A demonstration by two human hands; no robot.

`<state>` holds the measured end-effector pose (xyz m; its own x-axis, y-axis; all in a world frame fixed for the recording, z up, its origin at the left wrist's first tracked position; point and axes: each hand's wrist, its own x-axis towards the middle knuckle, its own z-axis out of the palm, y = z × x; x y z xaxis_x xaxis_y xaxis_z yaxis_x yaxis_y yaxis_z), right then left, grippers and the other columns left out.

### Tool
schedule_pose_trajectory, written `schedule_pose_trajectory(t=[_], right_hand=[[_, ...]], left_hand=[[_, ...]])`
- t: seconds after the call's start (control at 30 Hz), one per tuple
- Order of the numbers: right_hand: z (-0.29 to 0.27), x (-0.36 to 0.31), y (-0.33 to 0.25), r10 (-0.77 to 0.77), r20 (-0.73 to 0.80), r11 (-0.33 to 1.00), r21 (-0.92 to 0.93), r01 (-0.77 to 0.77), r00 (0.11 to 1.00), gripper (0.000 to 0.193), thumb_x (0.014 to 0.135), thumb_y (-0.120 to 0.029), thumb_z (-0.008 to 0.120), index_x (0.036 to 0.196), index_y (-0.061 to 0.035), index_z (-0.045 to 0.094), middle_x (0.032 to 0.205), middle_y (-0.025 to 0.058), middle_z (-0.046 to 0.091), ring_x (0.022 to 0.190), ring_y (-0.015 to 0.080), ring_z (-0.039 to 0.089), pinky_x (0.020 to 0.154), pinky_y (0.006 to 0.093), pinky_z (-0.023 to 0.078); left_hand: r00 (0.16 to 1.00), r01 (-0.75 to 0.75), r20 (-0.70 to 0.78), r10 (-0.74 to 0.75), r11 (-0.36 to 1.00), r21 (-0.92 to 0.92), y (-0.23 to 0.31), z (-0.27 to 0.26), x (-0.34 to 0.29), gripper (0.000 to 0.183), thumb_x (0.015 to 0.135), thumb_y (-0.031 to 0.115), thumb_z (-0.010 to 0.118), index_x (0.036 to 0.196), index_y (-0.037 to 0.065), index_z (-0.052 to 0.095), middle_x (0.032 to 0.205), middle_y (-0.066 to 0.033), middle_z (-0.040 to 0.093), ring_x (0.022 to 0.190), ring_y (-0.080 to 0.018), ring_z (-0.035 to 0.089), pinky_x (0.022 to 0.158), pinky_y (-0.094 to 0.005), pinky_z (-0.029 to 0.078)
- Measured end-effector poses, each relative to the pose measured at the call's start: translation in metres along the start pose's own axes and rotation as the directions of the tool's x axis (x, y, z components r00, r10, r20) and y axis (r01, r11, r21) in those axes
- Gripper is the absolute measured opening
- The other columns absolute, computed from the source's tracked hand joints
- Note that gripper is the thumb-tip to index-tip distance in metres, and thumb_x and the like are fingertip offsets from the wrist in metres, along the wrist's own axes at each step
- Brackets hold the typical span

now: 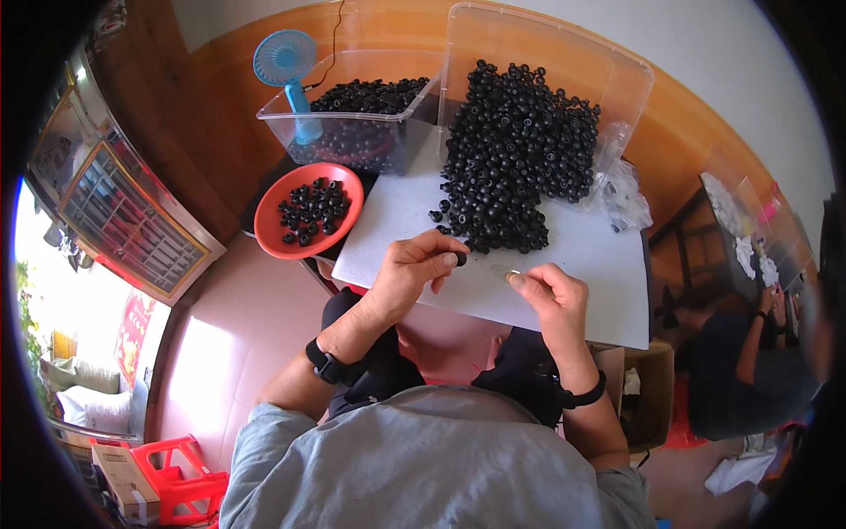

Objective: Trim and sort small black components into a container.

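Note:
Above the near part of the white tabletop (401, 234), my left hand (410, 271) pinches a small black round part (460, 258) between thumb and fingertips. To its right, my right hand (555, 298) is closed, thumb against fingers. A tiny pale yellowish piece shows at those fingertips, too small to name. The two hands are apart. Just beyond them spreads a large heap of black round parts (507, 159), several showing a hole. An orange-red bowl (267, 204) holding more of these parts stands to the left of my left hand.
Behind the bowl stands a clear plastic bin (273, 128) of black parts, with a blue fan (285, 60) at it. A clear tub (564, 40) backs the heap, beside a crumpled plastic bag (627, 198). A red stool (181, 480) is lower left. Another person (740, 370) sits at right.

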<state>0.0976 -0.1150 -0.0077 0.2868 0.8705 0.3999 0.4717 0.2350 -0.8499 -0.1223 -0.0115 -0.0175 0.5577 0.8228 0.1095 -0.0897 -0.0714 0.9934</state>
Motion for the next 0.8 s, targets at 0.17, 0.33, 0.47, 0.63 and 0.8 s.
schedule_pose_trajectory(t=[0.17,0.33,0.47,0.63,0.8], right_hand=[[0.004,-0.001,0.005,0.018,0.018,1.000,-0.001,-0.018,1.000,0.028,0.088,-0.019,0.082,0.078,0.0007,0.065,0.059,0.0007,0.057,0.055,0.0066,0.047,0.051,0.0251,0.039],[0.004,0.001,0.005,-0.002,0.000,1.000,-0.015,0.002,1.000,0.028,0.088,-0.020,0.082,0.079,0.0004,0.066,0.060,0.0018,0.059,0.055,0.0080,0.050,0.052,0.0255,0.041],[0.004,0.001,0.004,0.014,0.001,0.999,-0.041,-0.014,1.000,0.027,0.088,-0.021,0.081,0.079,0.0004,0.066,0.060,0.0028,0.060,0.054,0.0087,0.051,0.052,0.0258,0.041],[0.006,0.001,0.004,-0.001,-0.014,0.999,-0.053,0.000,1.000,0.027,0.088,-0.020,0.081,0.079,0.0005,0.066,0.060,0.0028,0.059,0.054,0.0089,0.050,0.052,0.0260,0.041],[0.008,0.001,0.005,0.006,-0.029,0.998,-0.054,-0.007,1.000,0.027,0.089,-0.020,0.081,0.079,0.0004,0.066,0.060,0.0029,0.058,0.053,0.0089,0.049,0.051,0.0264,0.040]], left_hand=[[0.996,0.081,0.071,-0.057,0.908,-0.412,-0.006,0.018,-0.001,0.020,0.103,0.007,0.060,0.118,-0.004,0.067,0.101,-0.0095,0.066,0.083,-0.0164,0.063,0.066,-0.0292,0.050],[0.994,0.102,0.087,-0.068,0.867,-0.487,-0.013,0.024,0.001,0.024,0.104,0.008,0.058,0.123,-0.005,0.066,0.103,-0.0095,0.066,0.086,-0.0167,0.062,0.069,-0.0309,0.051],[0.993,0.104,0.103,-0.064,0.889,-0.447,-0.012,0.024,-0.001,0.026,0.104,0.006,0.057,0.126,-0.004,0.066,0.103,-0.0077,0.066,0.084,-0.0157,0.060,0.071,-0.0296,0.050],[0.993,0.048,0.120,-0.008,0.942,-0.332,-0.006,0.027,-0.003,0.026,0.102,-0.001,0.056,0.125,-0.003,0.069,0.099,-0.0055,0.060,0.079,-0.0140,0.056,0.074,-0.0274,0.048],[0.994,-0.031,0.096,0.058,0.965,-0.262,-0.009,0.029,-0.004,0.028,0.100,-0.004,0.056,0.125,-0.002,0.069,0.098,-0.0054,0.058,0.077,-0.0136,0.056,0.075,-0.0270,0.048]])
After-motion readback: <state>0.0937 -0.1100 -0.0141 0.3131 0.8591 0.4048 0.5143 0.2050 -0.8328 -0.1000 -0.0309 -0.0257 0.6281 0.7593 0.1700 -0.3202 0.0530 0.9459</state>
